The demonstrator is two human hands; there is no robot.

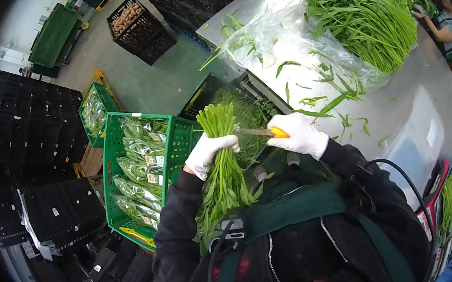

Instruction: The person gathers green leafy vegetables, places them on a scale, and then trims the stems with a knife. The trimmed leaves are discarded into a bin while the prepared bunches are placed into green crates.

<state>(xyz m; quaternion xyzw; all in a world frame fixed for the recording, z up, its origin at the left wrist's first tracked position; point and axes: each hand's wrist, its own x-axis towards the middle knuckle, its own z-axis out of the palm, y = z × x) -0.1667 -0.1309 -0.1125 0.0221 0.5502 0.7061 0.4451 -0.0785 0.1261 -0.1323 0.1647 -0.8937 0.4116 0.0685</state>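
My left hand (209, 153), in a white glove, grips a bunch of leafy green vegetables (229, 170) around its stems. The cut stem ends point away from me and the leaves hang toward my body. My right hand (298, 135), also gloved, is closed around the orange handle of a knife (256, 131). Its blade reaches left to the stems beside my left fingers; whether it touches them I cannot tell. Below the blade stands a dark crate (204, 95) holding green trimmings (248, 117).
Left of me, a green plastic crate (172, 147) holds several bagged greens (141, 171). A metal table (411, 78) on my right carries a large heap of greens (363, 21), a clear plastic sheet (264, 40) and loose leaves. Stacked black crates (27, 117) stand far left. Another person (447, 28) is at the right.
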